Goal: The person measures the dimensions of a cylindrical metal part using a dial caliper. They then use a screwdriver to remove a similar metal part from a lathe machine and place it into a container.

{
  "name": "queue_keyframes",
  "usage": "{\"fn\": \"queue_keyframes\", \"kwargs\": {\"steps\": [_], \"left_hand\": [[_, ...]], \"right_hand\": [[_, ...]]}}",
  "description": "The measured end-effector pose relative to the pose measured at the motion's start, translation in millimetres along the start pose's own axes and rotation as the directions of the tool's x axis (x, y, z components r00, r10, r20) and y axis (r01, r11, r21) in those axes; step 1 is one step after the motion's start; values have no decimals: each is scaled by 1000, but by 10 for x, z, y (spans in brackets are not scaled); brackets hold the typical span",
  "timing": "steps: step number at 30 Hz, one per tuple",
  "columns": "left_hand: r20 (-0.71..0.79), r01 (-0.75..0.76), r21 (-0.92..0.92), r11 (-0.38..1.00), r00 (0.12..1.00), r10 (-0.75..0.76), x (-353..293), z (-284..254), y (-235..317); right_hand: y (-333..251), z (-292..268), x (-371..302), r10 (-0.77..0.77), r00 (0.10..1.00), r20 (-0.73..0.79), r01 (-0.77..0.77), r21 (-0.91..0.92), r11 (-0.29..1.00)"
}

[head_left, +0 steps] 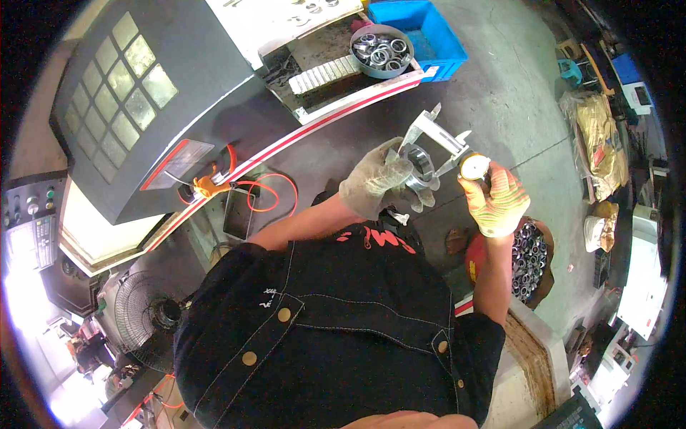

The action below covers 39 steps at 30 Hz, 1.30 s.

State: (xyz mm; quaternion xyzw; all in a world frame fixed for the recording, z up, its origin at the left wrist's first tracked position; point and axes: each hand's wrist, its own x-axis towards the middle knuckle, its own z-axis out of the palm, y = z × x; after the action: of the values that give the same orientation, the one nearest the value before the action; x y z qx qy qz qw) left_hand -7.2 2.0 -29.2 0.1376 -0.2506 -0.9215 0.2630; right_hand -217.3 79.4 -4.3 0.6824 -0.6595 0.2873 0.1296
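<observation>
A shiny metal ring (pixel 419 166) is held in my left hand (pixel 379 179), which wears a grey glove with its fingers curled round the ring. My right hand (pixel 497 200), in a yellow and orange striped glove, grips a dial caliper (pixel 441 137) near its round white dial. The caliper's jaws reach toward the ring from the far right side. Whether both jaws touch the ring I cannot tell.
A round pan (pixel 381 51) of metal rings sits on the machine ledge beside a blue bin (pixel 429 36). Several more rings fill a container (pixel 529 261) at my right. An orange air gun (pixel 211 187) with a coiled hose hangs on the left. A fan (pixel 153 307) stands lower left.
</observation>
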Motion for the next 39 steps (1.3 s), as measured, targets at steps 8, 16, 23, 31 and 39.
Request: {"fn": "queue_keyframes", "kwargs": {"steps": [8, 16, 23, 31, 39], "left_hand": [[-6, -30, 134, 991, 1000, 31, -8, -8, -9], [4, -57, 125, 990, 998, 57, 2, -36, -70], [38, -113, 127, 986, 993, 109, -15, -39, -114], [-2, -103, 119, 988, 995, 104, -56, 31, -110], [32, -89, 18, 996, 996, 89, -45, 17, -95]], "right_hand": [[-5, 24, -3, -21, 1000, -21, 21, 8, 1000], [0, 16, 1, -13, 1000, -19, 13, 18, 1000], [-15, -16, 1, 7, 1000, 4, -7, 18, 1000], [5, -28, 0, -42, 999, -23, 42, -5, 999], [-16, -70, 49, -49, 999, -3, 49, 25, 998]]}}
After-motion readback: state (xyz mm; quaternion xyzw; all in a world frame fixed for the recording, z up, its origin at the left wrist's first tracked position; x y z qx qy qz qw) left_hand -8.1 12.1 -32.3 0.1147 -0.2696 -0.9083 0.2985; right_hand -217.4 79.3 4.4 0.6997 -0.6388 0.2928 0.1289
